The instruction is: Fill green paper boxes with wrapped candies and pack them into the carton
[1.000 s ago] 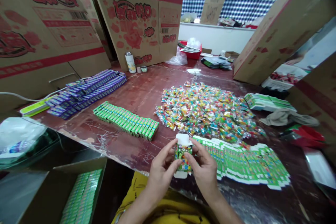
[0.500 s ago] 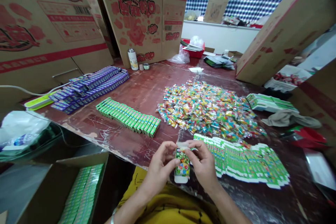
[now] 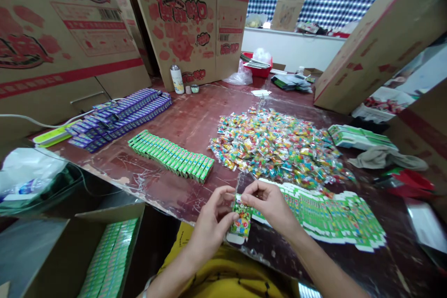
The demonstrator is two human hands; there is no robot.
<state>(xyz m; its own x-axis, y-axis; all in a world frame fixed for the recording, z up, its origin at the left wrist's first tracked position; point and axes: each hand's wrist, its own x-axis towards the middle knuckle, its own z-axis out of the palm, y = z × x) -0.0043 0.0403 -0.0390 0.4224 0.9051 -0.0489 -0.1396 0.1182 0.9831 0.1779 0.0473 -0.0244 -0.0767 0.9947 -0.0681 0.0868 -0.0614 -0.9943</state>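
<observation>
A small green candy box (image 3: 241,220) with colourful printing stands between my hands at the table's near edge, its white end flap sticking out at the bottom. My left hand (image 3: 214,221) grips it by the left side, thumb across the front. At its top edge, my right hand (image 3: 267,202) pinches with thumb and forefinger. To the right lie flat green cartons (image 3: 321,214) in an overlapping spread. Beyond my hands is a heap of clear-wrapped candies (image 3: 275,144). A row of filled-out green boxes (image 3: 171,153) stands to the left.
Purple boxes (image 3: 118,116) are stacked at the left, near tall cardboard cartons (image 3: 188,23). An open carton (image 3: 115,214) with green boxes sits below the table edge. A bottle (image 3: 177,79) stands at the back. More green cartons (image 3: 361,137) and a grey cloth (image 3: 389,157) lie right.
The box's top flap, upright and pale before, is now folded down. The box has tilted slightly and its lower end shifted left. My right forearm has swung out to the right.
</observation>
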